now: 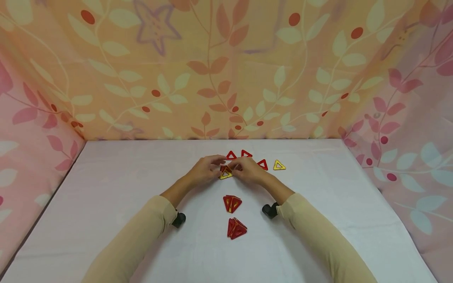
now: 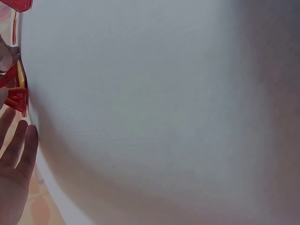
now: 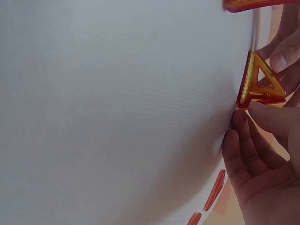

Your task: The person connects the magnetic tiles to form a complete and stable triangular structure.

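Note:
Between the two hands stands a small pyramid of red and yellow triangular magnetic tiles, its yellow face showing in the right wrist view. My left hand holds it from the left, with the thumb beside the yellow face and the fingers partly hidden behind. From the right, my right hand pinches the lower corner, thumb on the bottom edge. In the left wrist view the red side of the pyramid shows near the left fingertips.
Two finished-looking pyramids, a red-and-yellow one and a red one, stand nearer me on the white tabletop. Beyond the hands lie red triangle tiles and a yellow triangle tile. Patterned cloth walls the back and sides.

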`<state>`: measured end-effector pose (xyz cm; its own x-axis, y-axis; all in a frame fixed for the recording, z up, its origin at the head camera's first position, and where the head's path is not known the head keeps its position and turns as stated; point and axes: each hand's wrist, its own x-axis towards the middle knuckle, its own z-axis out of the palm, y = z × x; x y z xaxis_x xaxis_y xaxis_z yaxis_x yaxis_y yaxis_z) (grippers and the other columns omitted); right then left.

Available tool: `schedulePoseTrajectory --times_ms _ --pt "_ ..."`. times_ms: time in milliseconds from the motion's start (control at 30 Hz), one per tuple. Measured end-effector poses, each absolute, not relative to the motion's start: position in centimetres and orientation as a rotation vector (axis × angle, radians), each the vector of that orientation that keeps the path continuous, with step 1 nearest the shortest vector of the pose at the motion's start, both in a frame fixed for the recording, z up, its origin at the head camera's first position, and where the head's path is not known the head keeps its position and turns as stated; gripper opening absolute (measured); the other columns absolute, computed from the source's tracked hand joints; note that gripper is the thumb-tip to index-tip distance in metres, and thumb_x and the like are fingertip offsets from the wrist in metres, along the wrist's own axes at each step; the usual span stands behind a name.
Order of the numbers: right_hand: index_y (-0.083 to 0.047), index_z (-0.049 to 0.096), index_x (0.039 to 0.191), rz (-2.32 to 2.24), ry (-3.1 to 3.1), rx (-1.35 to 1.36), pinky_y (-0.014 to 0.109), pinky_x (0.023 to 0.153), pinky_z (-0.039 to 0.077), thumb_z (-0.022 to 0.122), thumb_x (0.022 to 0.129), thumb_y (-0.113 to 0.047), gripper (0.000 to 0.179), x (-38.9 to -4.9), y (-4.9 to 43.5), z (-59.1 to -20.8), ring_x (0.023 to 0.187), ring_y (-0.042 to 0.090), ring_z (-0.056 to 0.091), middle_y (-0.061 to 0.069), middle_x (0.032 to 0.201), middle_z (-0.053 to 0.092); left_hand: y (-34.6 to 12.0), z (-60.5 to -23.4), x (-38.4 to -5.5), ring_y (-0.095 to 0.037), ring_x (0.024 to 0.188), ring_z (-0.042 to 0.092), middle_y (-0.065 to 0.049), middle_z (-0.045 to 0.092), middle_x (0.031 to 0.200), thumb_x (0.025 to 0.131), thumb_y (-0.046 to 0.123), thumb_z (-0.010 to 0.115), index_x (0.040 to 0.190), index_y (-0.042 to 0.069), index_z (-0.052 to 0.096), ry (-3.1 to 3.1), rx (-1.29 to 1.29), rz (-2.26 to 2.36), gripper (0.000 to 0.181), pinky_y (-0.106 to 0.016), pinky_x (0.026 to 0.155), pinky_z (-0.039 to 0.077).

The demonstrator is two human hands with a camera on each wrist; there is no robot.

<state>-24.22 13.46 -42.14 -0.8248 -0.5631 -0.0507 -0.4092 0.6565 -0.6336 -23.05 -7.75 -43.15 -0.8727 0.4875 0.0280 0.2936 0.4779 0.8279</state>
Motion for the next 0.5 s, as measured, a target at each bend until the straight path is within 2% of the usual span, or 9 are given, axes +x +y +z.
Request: schedulePoseTrajectory --times_ms 200,500 --pt "-0.005 0.071 0.119 -0.917 2.636 -0.790 0.035 0.089 0.052 0.066 0.093 -0.002 0.026 -24.10 13.61 -42.14 0.096 0.019 0.062 0.005 0.107 0.070 -7.92 -43.08 -23.14 -0.027 0.124 0.058 -0.013 0.065 0.127 0.092 -0.007 0.064 0.137 0.005 0.056 2.476 0.686 1.344 0.047 -0.044 0.104 0.045" --pt "-0.003 0.069 0.120 -0.987 2.606 -0.786 0.036 0.093 0.052 0.067 0.093 -0.002 0.028 -23.90 13.88 -42.33 0.101 0.020 0.065 0.008 0.111 0.070 -7.98 -43.18 -23.06 -0.025 0.111 0.062 -0.011 0.068 0.113 0.089 -0.005 0.069 0.126 0.002 0.063 2.549 0.653 1.325 0.038 -0.042 0.100 0.048"
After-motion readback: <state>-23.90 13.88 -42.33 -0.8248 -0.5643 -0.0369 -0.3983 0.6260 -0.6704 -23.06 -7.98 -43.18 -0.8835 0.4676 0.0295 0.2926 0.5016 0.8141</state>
